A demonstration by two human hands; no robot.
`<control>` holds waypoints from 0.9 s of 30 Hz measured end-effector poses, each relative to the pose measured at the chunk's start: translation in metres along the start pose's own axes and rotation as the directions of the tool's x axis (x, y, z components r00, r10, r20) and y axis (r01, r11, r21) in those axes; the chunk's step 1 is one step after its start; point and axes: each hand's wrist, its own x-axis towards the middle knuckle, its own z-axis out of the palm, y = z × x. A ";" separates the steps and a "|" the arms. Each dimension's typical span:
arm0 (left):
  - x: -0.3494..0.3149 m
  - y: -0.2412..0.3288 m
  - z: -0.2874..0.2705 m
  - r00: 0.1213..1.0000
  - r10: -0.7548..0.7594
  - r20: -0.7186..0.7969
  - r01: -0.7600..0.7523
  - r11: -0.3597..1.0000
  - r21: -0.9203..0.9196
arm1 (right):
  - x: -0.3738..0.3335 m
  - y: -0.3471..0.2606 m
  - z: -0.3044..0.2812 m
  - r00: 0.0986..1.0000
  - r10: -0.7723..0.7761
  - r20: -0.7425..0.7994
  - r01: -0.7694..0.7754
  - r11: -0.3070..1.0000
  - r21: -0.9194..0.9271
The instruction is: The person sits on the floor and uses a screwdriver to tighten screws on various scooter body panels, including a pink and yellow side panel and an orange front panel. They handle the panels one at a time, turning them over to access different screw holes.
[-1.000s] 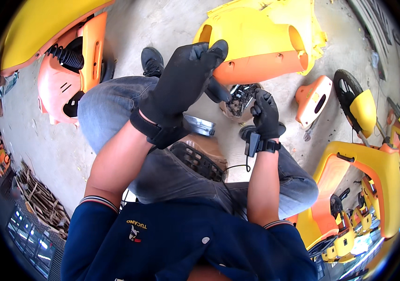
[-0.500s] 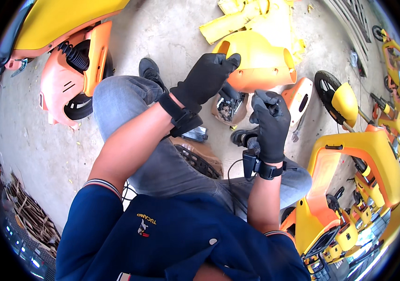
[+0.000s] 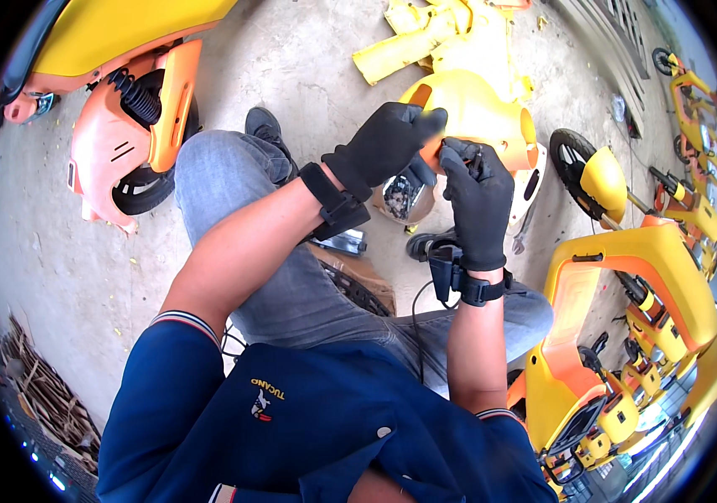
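Observation:
A yellow-orange molded plastic cover (image 3: pixel 480 105) with openings at its ends is held up in front of me. My left hand (image 3: pixel 388 138), in a black glove, is closed on its left near edge, with the thumb pointing right. My right hand (image 3: pixel 480 197), also gloved in black, is closed in a pinch against the cover's near edge, close to the left thumb. Whatever the right fingertips hold is too small or hidden to tell. Under the hands stands an open container (image 3: pixel 402 197) of small dark and metallic pieces.
Bright yellow plastic panels (image 3: pixel 413 42) lie on the concrete beyond the cover. To the left stands an orange scooter front (image 3: pixel 119 151) with its wheel. Yellow scooter bodies (image 3: pixel 635 260) crowd the right, by a loose wheel (image 3: pixel 576 163). Cardboard (image 3: pixel 358 272) lies between my legs.
My right hand has moved up and left to the cover's near edge, beside the left thumb. My left hand has shifted slightly right and nearer, together with the cover.

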 end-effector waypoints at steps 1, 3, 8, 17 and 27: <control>0.000 0.001 0.000 1.000 -0.005 -0.004 0.005 1.000 0.002 | 0.001 -0.002 -0.001 1.000 0.004 0.011 -0.003 1.000 -0.026; -0.001 0.004 0.001 1.000 -0.016 -0.013 0.016 1.000 0.009 | 0.003 -0.005 -0.003 0.999 0.011 0.032 -0.009 0.997 -0.077; -0.004 0.005 0.004 0.998 -0.020 -0.057 0.020 1.000 -0.005 | 0.006 -0.008 -0.006 0.995 0.061 0.075 -0.056 0.996 -0.070; 0.002 -0.010 0.008 0.995 0.065 -0.077 -0.062 0.997 0.044 | 0.002 -0.008 0.000 0.987 0.159 -0.027 -0.158 0.986 0.057; 0.001 -0.007 0.003 1.000 0.025 -0.019 -0.022 0.992 0.123 | -0.004 0.005 0.006 0.996 -0.054 -0.074 0.048 0.996 -0.082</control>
